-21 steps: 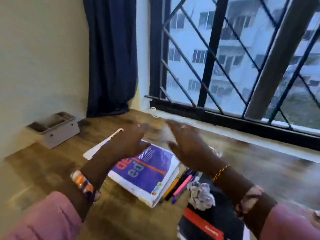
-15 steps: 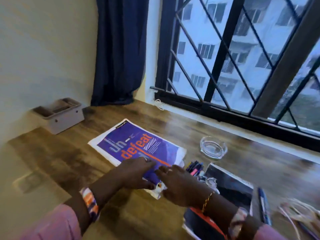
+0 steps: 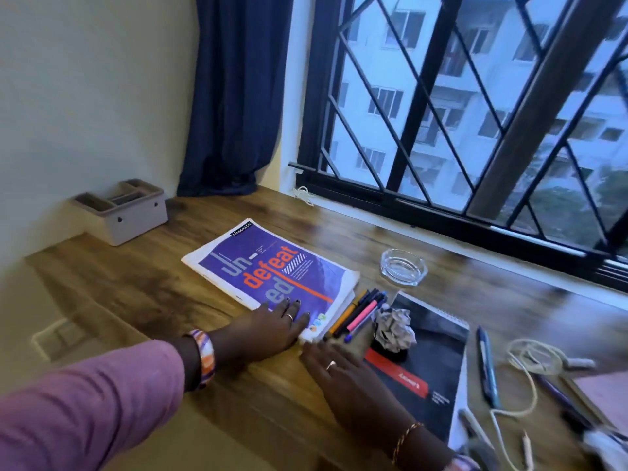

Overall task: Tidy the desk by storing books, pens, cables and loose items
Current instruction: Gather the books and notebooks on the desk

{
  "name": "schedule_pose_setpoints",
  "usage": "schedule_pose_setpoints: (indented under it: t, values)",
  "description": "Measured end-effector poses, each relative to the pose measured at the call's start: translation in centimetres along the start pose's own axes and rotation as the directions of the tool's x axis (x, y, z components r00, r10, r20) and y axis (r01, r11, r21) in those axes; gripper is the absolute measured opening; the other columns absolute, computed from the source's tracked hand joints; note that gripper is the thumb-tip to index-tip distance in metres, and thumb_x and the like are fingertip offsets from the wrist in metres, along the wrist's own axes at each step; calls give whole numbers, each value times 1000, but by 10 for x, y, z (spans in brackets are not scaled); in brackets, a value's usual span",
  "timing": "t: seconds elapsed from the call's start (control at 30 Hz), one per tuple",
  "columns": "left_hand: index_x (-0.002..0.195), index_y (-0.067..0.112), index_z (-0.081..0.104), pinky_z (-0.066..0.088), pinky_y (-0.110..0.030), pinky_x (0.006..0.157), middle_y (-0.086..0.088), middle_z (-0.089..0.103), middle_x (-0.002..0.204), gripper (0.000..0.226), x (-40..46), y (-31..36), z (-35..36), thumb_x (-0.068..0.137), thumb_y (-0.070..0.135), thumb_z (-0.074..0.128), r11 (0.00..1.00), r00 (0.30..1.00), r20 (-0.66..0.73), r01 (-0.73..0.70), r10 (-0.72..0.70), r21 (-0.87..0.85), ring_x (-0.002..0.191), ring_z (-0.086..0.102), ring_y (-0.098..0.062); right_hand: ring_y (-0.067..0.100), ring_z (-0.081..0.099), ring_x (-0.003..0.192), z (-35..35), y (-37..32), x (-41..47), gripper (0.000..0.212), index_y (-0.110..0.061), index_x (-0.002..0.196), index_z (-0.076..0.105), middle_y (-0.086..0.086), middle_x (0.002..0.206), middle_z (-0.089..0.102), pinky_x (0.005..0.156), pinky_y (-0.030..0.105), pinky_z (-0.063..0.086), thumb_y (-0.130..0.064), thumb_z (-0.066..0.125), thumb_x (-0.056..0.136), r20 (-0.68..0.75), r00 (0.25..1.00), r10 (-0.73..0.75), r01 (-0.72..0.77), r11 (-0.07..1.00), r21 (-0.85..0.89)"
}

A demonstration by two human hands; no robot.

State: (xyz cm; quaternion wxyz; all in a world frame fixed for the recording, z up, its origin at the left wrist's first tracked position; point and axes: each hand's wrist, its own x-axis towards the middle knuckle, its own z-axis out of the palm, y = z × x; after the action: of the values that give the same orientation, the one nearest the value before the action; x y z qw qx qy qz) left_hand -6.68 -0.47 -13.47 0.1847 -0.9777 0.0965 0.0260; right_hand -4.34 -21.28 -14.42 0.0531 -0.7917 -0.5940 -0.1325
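Nearest: R hand (image 3: 334, 363) flat on wooden desk (image 3: 142, 294), palm down, fingers spread narrow, holding nothing; fingertips just at near corner of purple notebook (image 3: 272, 270). L hand (image 3: 272, 326) flat too, fingers loosely extended, tips resting on the notebook's near edge, no grip. Pink sleeve + striped wristband on L arm.

Just R of notebook: bunch of pens (image 3: 360, 312) lying parallel, touching its edge. Crumpled paper ball (image 3: 394, 329) sits on top corner of black spiral notebook (image 3: 431, 365), R of pens. Blue pen (image 3: 487, 367) beside black notebook; white cable (image 3: 530, 372) looped further R, partly blurred. More items at far R edge, too blurred to ID.

Mid-desk: clear glass ashtray (image 3: 403, 266), apart from books. Far L against wall: grey desk organiser (image 3: 124, 214), compartments look empty from here. Behind: dark curtain (image 3: 234, 96), barred window (image 3: 458, 107).
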Motion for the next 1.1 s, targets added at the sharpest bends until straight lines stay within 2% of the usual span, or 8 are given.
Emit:
schedule_pose_setpoints:
  t: [0.3,0.43,0.57,0.63,0.73,0.87,0.97,1.1]
  values:
    - [132,19,41,41,-34,89,-16,55,118,46,-32,27,-7,87,15,46,977,985,-83,133,-149,-169,110,54,-33,10,71,81,-2,-19,-39,41,-20,98,72,-5,99,73,57,18,53,-23,38,75,-100,963,252,-251,968,24]
    - [98,33,45,49,-19,62,0,73,86,52,-92,-13,2,50,27,64,953,996,-65,40,-62,-300,70,71,-13,13,71,83,-1,-23,-46,42,-15,100,71,-1,96,74,73,26,56,-17,38,76,-206,946,252,-267,963,-47]
    - [86,36,49,44,-30,93,-12,59,128,7,-139,-41,6,85,30,52,727,981,70,183,-183,-661,115,59,-26,12,71,85,-6,-29,-43,46,-12,106,70,-1,93,74,78,29,56,-16,36,75,-247,922,297,-327,941,-90]
    - [89,39,57,40,-28,97,-11,55,132,16,-142,-53,8,96,31,44,640,948,148,301,-282,-707,119,54,-27,15,70,91,-6,-31,-42,46,-11,113,67,2,100,73,81,33,55,-17,37,78,-234,920,316,-347,931,-109]
    - [112,20,63,51,-33,85,-6,66,114,57,-142,-62,13,80,65,46,740,954,68,269,-291,-617,96,63,-21,18,66,105,0,-40,-34,50,-11,126,50,4,116,68,91,33,51,-28,38,80,-201,920,337,-366,921,-131]
    - [133,20,48,47,-29,85,-2,58,128,114,-145,-81,38,55,96,10,897,985,-20,148,-172,-417,105,58,-18,18,56,120,17,-78,2,63,-15,134,38,4,132,57,104,31,31,-42,41,77,-128,904,407,-409,912,7]
    - [139,26,38,48,-23,86,-1,35,149,89,-147,-109,48,69,80,39,802,979,72,197,-190,-564,118,50,-13,21,30,140,29,-92,42,72,-21,144,30,9,150,33,113,34,24,-54,34,79,-42,894,445,-432,884,180]
    - [100,22,57,44,-9,55,0,65,108,70,-130,-140,47,67,82,40,576,937,0,215,-350,-788,76,63,-4,15,33,138,30,-94,90,81,-22,141,37,7,144,43,108,23,24,-68,35,74,14,713,701,-596,595,539]
